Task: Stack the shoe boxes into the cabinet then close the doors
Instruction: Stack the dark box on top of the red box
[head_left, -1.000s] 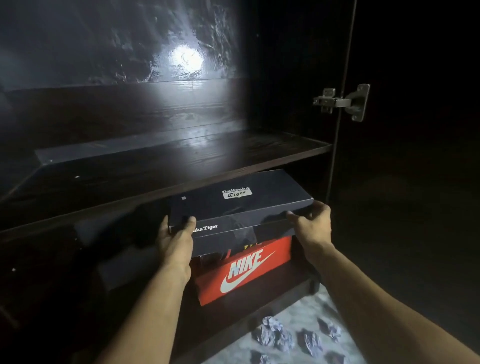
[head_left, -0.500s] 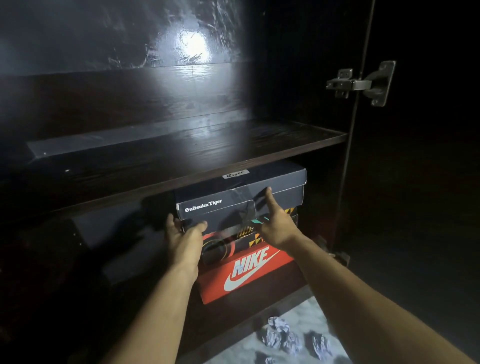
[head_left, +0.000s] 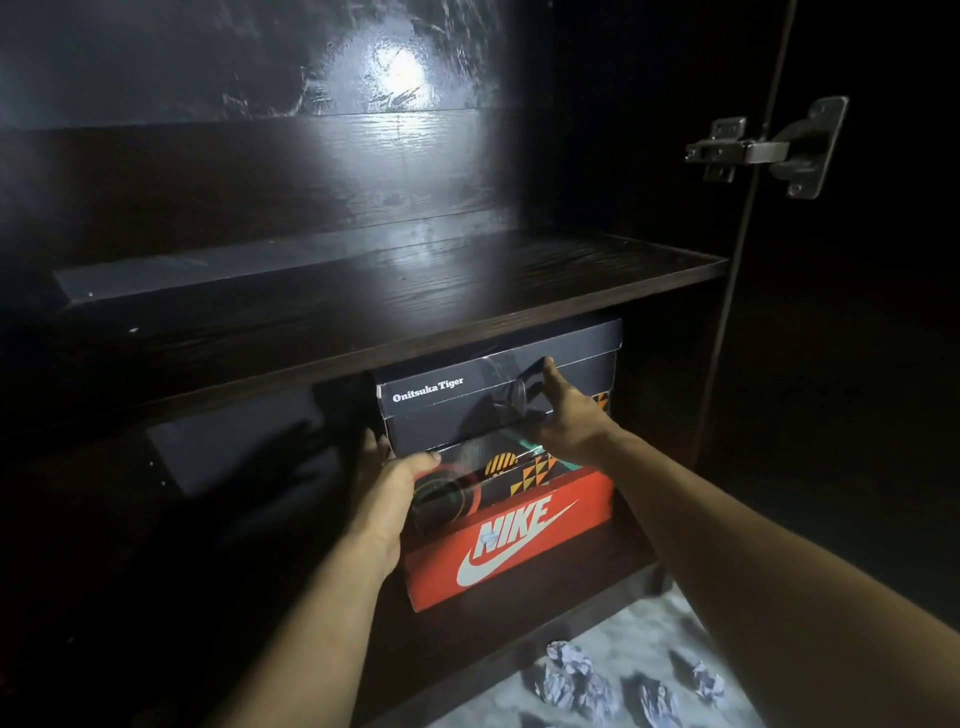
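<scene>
A dark navy Onitsuka Tiger box (head_left: 457, 402) lies on top of a stack in the lower cabinet compartment, just under the shelf (head_left: 363, 332). Beneath it sit a black patterned box (head_left: 519, 475) and a red Nike box (head_left: 511, 540). My right hand (head_left: 558, 415) presses flat, fingers straight, against the navy box's front face. At the stack's left corner my left hand (head_left: 397, 480) holds on, thumb against the front, fingers reaching round the side out of sight.
The dark cabinet has a bare upper shelf lit by a headlamp glare. The right door (head_left: 852, 364) stands open on a metal hinge (head_left: 763, 150). Several crumpled paper balls (head_left: 571, 680) lie on the pale floor below.
The navy box has slid back into the compartment on top of the stack. My right hand moved from its right end to its front face; my left hand dropped to the lower left corner.
</scene>
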